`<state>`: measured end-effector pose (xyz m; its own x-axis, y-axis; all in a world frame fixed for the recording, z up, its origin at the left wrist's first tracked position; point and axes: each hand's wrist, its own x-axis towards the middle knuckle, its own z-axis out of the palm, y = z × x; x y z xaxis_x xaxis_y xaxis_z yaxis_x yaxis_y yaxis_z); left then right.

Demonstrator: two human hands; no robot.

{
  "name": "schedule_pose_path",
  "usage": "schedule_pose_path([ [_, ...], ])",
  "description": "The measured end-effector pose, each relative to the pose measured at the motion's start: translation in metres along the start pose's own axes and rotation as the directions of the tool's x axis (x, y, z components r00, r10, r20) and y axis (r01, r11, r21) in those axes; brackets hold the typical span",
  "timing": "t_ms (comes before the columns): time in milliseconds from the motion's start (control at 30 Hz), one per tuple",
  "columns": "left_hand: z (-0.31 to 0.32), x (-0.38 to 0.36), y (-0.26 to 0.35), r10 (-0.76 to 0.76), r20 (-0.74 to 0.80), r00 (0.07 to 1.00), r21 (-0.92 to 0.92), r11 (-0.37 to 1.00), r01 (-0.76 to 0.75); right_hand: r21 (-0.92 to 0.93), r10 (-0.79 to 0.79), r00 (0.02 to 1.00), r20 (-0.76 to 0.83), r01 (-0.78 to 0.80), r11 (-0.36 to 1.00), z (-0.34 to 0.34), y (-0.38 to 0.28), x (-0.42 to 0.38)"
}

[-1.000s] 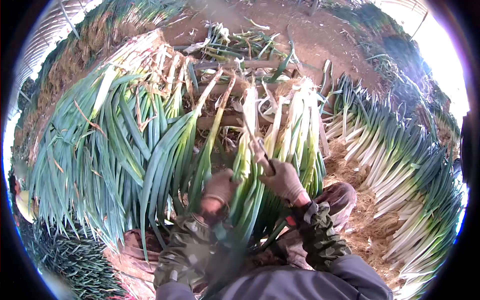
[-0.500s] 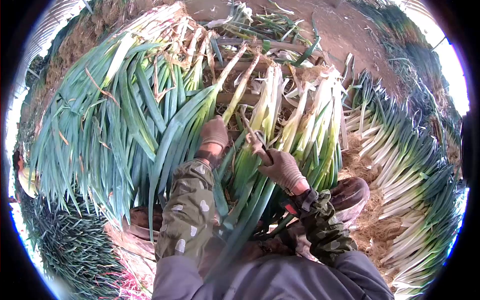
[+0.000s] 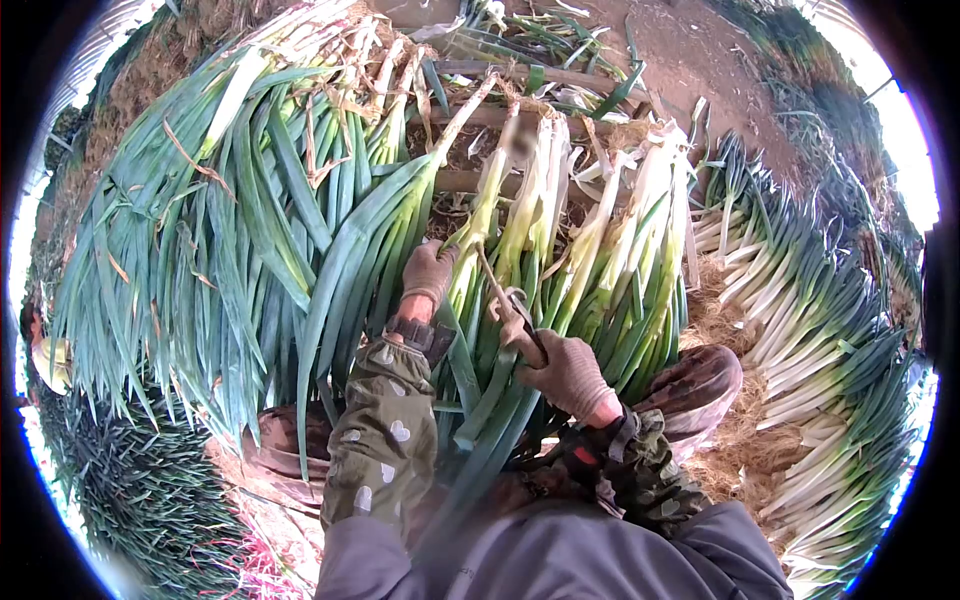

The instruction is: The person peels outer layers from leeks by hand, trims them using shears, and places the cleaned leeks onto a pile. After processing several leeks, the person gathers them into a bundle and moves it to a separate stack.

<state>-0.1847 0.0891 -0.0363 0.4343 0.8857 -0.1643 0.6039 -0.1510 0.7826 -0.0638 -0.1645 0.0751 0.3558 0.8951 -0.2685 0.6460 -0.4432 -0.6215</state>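
Note:
My left hand (image 3: 428,272), in a tan ribbed glove, is closed around a long green onion (image 3: 492,190) low on its pale stem, where the leaves begin. Its root end points away from me. My right hand (image 3: 568,375), gloved the same way, grips a narrow knife-like tool (image 3: 512,318) with a tan wrapped part. The tool's thin tip reaches up beside the held stem, close to my left fingers. More onions with yellow-white stems (image 3: 625,235) lie side by side just beyond my right hand, and their leaves hang toward my lap.
A thick heap of green onions (image 3: 200,260) spreads along the left. Wooden slats (image 3: 470,182) show under the stems. On the right, a long row of onions (image 3: 790,330) lies with roots toward me. Pink ties (image 3: 265,550) lie at lower left; trimmed leaves (image 3: 540,45) litter the ground ahead.
The tool and my right hand have shifted slightly down and toward me. My left hand stays on the onion, whose stem now leans a little differently.

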Motion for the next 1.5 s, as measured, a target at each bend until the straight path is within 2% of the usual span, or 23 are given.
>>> schedule_pose_path([
  [133, 0.005, 0.006, -0.017, 0.054, -0.035, 0.998, 0.041, 0.998, -0.053, -0.040, 0.034, 0.998, -0.047, -0.036, 0.999, -0.002, 0.000, 0.023],
  [233, 0.012, 0.007, -0.023, 0.092, -0.121, 0.988, 0.090, 0.993, -0.081, -0.053, 0.057, 0.996, -0.064, -0.061, 0.997, -0.001, 0.004, 0.046],
  [433, 0.006, 0.003, -0.013, 0.057, -0.109, 0.992, 0.108, 0.993, -0.045, -0.077, 0.077, 0.994, -0.075, -0.083, 0.994, -0.014, 0.001, 0.084],
  [567, 0.006, 0.004, -0.014, 0.035, -0.072, 0.997, 0.044, 0.999, -0.032, -0.094, 0.133, 0.985, -0.111, -0.143, 0.985, -0.022, -0.003, 0.113],
  [767, 0.005, 0.003, -0.012, -0.004, -0.040, 0.999, 0.052, 0.999, 0.006, -0.099, 0.113, 0.984, -0.134, -0.127, 0.987, -0.034, 0.008, 0.153],
  [800, 0.005, 0.001, -0.012, -0.006, -0.023, 1.000, -0.012, 1.000, 0.006, -0.092, 0.122, 0.983, -0.134, -0.135, 0.986, -0.036, 0.009, 0.161],
  [900, 0.007, 0.005, -0.015, -0.028, -0.036, 0.999, 0.125, 0.992, 0.033, -0.116, 0.124, 0.975, -0.184, -0.147, 0.982, -0.040, 0.009, 0.180],
  [1000, 0.007, 0.001, -0.018, -0.008, -0.030, 1.000, -0.025, 1.000, 0.008, -0.130, 0.128, 0.971, -0.203, -0.156, 0.979, -0.044, 0.006, 0.198],
  [1100, 0.010, 0.003, -0.023, -0.072, -0.010, 0.997, -0.096, 0.993, 0.070, -0.110, 0.178, 0.968, -0.177, -0.200, 0.974, -0.054, 0.006, 0.217],
  [1233, 0.016, 0.011, -0.043, -0.048, 0.030, 0.998, -0.138, 0.989, 0.051, -0.075, 0.170, 0.959, -0.229, -0.191, 0.979, -0.055, 0.018, 0.251],
  [1267, 0.014, 0.009, -0.039, -0.036, 0.030, 0.999, -0.139, 0.989, 0.040, -0.130, 0.103, 0.960, -0.261, -0.140, 0.981, -0.057, 0.018, 0.253],
  [1333, 0.011, 0.002, -0.023, -0.020, 0.025, 0.999, -0.140, 0.990, 0.023, -0.088, 0.148, 0.963, -0.227, -0.171, 0.981, -0.060, 0.024, 0.262],
  [1400, 0.031, 0.004, -0.045, 0.050, -0.048, 0.998, 0.003, 0.999, -0.050, -0.060, 0.145, 0.966, -0.216, -0.161, 0.985, -0.059, 0.031, 0.262],
  [1433, 0.039, 0.004, -0.054, 0.088, -0.084, 0.993, 0.077, 0.994, -0.081, 0.009, 0.147, 0.967, -0.206, -0.148, 0.989, -0.063, 0.030, 0.256],
  [1467, 0.021, -0.005, -0.018, 0.079, 0.067, 0.995, 0.139, 0.986, -0.088, 0.025, 0.152, 0.968, -0.198, -0.151, 0.988, -0.065, 0.027, 0.248],
  [1500, 0.015, -0.005, -0.007, 0.071, 0.124, 0.990, 0.235, 0.967, -0.099, 0.040, 0.159, 0.969, -0.189, -0.154, 0.987, -0.066, 0.021, 0.236],
])
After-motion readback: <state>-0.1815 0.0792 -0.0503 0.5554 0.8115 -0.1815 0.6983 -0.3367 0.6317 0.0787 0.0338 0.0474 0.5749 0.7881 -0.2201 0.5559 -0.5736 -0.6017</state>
